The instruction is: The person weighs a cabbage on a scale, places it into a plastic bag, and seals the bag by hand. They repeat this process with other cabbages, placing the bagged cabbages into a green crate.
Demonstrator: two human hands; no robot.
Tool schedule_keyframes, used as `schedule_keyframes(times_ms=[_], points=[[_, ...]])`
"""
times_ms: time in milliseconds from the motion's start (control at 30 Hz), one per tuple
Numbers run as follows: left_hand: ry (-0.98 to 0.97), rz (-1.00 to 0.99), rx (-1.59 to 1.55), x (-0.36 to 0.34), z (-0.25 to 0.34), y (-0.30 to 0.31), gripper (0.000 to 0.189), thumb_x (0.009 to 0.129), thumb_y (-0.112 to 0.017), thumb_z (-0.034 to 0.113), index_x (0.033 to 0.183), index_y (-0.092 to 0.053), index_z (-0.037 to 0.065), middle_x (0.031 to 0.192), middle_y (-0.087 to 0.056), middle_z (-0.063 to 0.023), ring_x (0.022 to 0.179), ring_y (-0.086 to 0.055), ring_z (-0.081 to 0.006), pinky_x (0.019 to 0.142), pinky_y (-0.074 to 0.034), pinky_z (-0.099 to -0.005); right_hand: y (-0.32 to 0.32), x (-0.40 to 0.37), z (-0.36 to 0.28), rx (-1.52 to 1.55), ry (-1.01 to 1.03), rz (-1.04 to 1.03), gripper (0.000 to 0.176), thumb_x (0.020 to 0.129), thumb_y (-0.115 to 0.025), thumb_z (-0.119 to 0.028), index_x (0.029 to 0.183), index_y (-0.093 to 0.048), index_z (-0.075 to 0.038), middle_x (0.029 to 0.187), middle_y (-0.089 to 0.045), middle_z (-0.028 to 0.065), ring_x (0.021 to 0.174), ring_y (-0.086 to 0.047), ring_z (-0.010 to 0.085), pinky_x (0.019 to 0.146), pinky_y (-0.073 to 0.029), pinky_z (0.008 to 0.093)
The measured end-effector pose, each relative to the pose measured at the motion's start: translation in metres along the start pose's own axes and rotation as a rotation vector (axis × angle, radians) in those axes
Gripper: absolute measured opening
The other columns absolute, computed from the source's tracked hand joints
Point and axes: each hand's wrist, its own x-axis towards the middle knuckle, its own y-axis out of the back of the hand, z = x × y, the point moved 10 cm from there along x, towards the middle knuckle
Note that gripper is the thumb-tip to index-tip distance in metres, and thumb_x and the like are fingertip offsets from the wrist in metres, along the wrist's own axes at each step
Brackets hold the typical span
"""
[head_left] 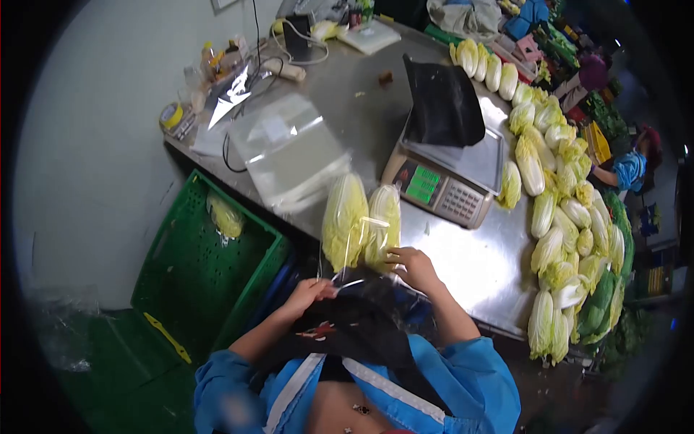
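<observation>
Two napa cabbages lie side by side at the table's near edge, the left cabbage (345, 220) and the right cabbage (383, 224), in a clear plastic bag (357, 244). My left hand (312, 292) is closed on the bag's near edge, below the left cabbage. At the lower end of the right cabbage, my right hand (413, 266) has its fingers curled against the plastic. Just behind the cabbages stands a scale (444, 192) with a lit green display and a black scoop (444, 105) on its tray.
A stack of clear bags (289, 148) lies left of the scale. Many cabbages (560, 239) line the table's right side. A green crate (195, 253) holds one wrapped cabbage at left. Tape and bottles stand at the back left. People are at the far right.
</observation>
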Motion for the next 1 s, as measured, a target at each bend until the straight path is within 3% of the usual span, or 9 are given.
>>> schedule_keyframes(times_ms=[33, 100, 400, 567, 667, 733, 800, 867, 1000], points=[[-0.017, 0.022, 0.029, -0.003, 0.007, 0.0, 0.029, 0.092, -0.043, 0.023, 0.103, -0.058, 0.0, 0.094, -0.065, -0.009, 0.083, -0.062, -0.0131, 0.064, -0.04, -0.0211, -0.003, -0.002, -0.006, 0.103, -0.175, 0.198, 0.015, 0.067, -0.065, -0.013, 0.082, -0.067, -0.011, 0.078, -0.063, 0.0065, 0.07, -0.06, 0.0258, 0.06, -0.047, 0.0353], [-0.065, -0.001, 0.043, -0.002, 0.021, -0.005, 0.028, 0.092, -0.043, 0.021, 0.102, -0.058, -0.001, 0.093, -0.064, -0.0073, 0.082, -0.06, -0.0113, 0.066, -0.041, -0.0217, -0.022, 0.005, -0.079, 0.101, -0.008, 0.333, 0.013, 0.066, -0.065, -0.012, 0.079, -0.066, -0.01, 0.066, -0.057, 0.0072, 0.064, -0.057, 0.0258, 0.058, -0.046, 0.0358], [-0.082, -0.108, 0.088, 0.001, 0.03, -0.004, 0.019, 0.087, -0.046, 0.014, 0.089, -0.062, 0.004, 0.08, -0.06, -0.0005, 0.072, -0.053, -0.008, 0.067, -0.04, -0.0229, -0.102, 0.025, -0.086, 0.025, -0.248, 0.075, 0.017, 0.062, -0.067, -0.015, 0.073, -0.059, -0.005, 0.079, -0.055, 0.0082, 0.079, -0.054, 0.0272, 0.071, -0.046, 0.0373], [-0.194, -0.066, 0.035, 0.014, 0.023, -0.007, 0.019, 0.087, -0.045, 0.013, 0.091, -0.061, 0.003, 0.084, -0.061, -0.0022, 0.077, -0.056, -0.0096, 0.071, -0.041, -0.024, -0.081, 0.013, -0.126, -0.066, 0.084, 0.114, 0.012, 0.065, -0.064, -0.014, 0.072, -0.057, -0.007, 0.078, -0.054, 0.0078, 0.077, -0.052, 0.0272, 0.073, -0.043, 0.0372], [-0.119, -0.026, 0.024, 0.015, 0.028, 0.007, 0.026, 0.09, -0.044, 0.018, 0.107, -0.053, 0.0, 0.1, -0.064, -0.0098, 0.086, -0.058, -0.0112, 0.078, -0.041, -0.0276, -0.115, -0.088, -0.124, -0.172, 0.132, -0.129, 0.013, 0.069, -0.061, -0.017, 0.077, -0.056, -0.01, 0.079, -0.054, 0.0067, 0.077, -0.052, 0.0243, 0.07, -0.039, 0.0379], [-0.165, -0.157, 0.061, 0.016, 0.02, 0.009, 0.026, 0.09, -0.045, 0.02, 0.103, -0.056, 0.0, 0.097, -0.064, -0.0074, 0.086, -0.057, -0.0104, 0.079, -0.041, -0.0262, -0.14, -0.176, -0.055, 0.062, -0.231, -0.122, 0.015, 0.065, -0.065, -0.015, 0.079, -0.06, -0.01, 0.073, -0.055, 0.0062, 0.074, -0.056, 0.0242, 0.067, -0.043, 0.0371], [-0.066, -0.181, 0.214, 0.017, 0.01, 0.008, 0.025, 0.09, -0.047, 0.02, 0.1, -0.058, -0.001, 0.095, -0.064, -0.0058, 0.087, -0.057, -0.0105, 0.08, -0.041, -0.0243, -0.087, -0.164, -0.05, -0.092, -0.446, 0.267, 0.017, 0.063, -0.068, -0.013, 0.078, -0.061, -0.01, 0.07, -0.055, 0.0057, 0.071, -0.055, 0.0238, 0.062, -0.044, 0.0369], [-0.077, -0.146, 0.216, 0.017, 0.012, 0.012, 0.026, 0.09, -0.047, 0.019, 0.1, -0.059, -0.001, 0.092, -0.063, -0.0043, 0.087, -0.056, -0.0105, 0.08, -0.041, -0.0231, -0.047, -0.099, -0.087, -0.058, -0.314, 0.508, 0.018, 0.061, -0.07, -0.013, 0.077, -0.063, -0.011, 0.071, -0.054, 0.005, 0.07, -0.054, 0.0238, 0.061, -0.043, 0.0369], [-0.066, -0.18, 0.06, 0.003, 0.032, 0.004, 0.026, 0.09, -0.047, 0.017, 0.104, -0.058, -0.002, 0.09, -0.062, -0.0041, 0.081, -0.056, -0.0103, 0.075, -0.043, -0.0239, -0.073, -0.007, -0.113, -0.026, -0.176, 0.414, 0.022, 0.062, -0.07, -0.015, 0.083, -0.066, -0.012, 0.076, -0.054, 0.0024, 0.075, -0.052, 0.0232, 0.064, -0.042, 0.0342]])
